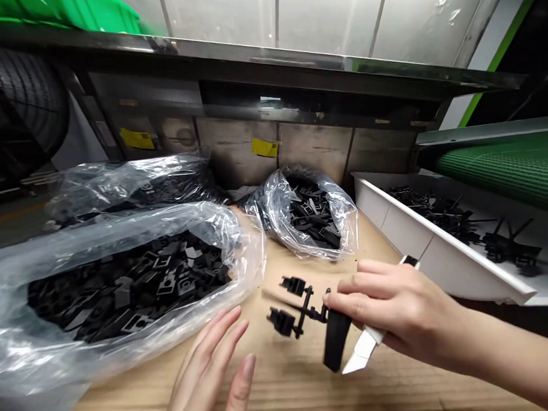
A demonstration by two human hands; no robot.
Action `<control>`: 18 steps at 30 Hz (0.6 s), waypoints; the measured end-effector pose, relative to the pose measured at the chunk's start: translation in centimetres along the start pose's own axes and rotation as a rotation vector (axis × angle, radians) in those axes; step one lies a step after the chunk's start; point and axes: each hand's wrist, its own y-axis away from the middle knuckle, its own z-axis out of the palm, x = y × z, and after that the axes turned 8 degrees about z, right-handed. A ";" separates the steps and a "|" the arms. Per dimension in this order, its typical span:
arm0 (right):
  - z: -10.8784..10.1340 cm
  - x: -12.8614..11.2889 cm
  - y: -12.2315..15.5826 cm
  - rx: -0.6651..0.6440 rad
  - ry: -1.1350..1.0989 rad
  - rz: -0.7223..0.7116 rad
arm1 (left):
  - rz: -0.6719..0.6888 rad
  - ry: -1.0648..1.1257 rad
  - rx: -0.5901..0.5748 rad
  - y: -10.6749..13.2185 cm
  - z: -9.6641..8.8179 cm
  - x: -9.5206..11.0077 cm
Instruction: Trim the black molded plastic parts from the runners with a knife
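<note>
My right hand [391,306] pinches a black moulded plastic piece [306,316], a runner with small parts on its branches and a wide black tab hanging down, just above the wooden table [286,387]. The same hand also holds a white-handled cutter [368,344] whose pale tip points down and left. My left hand [213,372] hovers below and left of the piece, fingers stretched out and holding nothing. It is close to the big bag's edge.
A large clear plastic bag [123,285] full of black parts lies at left, another [128,184] behind it, a smaller one [308,213] at centre back. A white tray [439,247] with black runners sits at right, below a green conveyor belt [503,168]. A metal shelf [249,61] overhangs.
</note>
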 end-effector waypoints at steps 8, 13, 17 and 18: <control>1.8 -0.1 1.7 -0.007 -0.037 0.437 | 0.305 -0.065 -0.514 -1.5 1.2 2.0; 2.9 -1.4 -0.4 -0.033 -0.107 0.600 | 0.338 0.035 -0.431 -1.9 2.0 3.0; 3.7 -0.9 -1.6 -0.095 -0.181 0.534 | 0.273 -0.134 -0.429 -2.0 2.6 3.1; 3.8 -0.9 -1.7 -0.109 -0.196 0.510 | 0.268 -0.157 -0.461 -1.9 2.8 3.1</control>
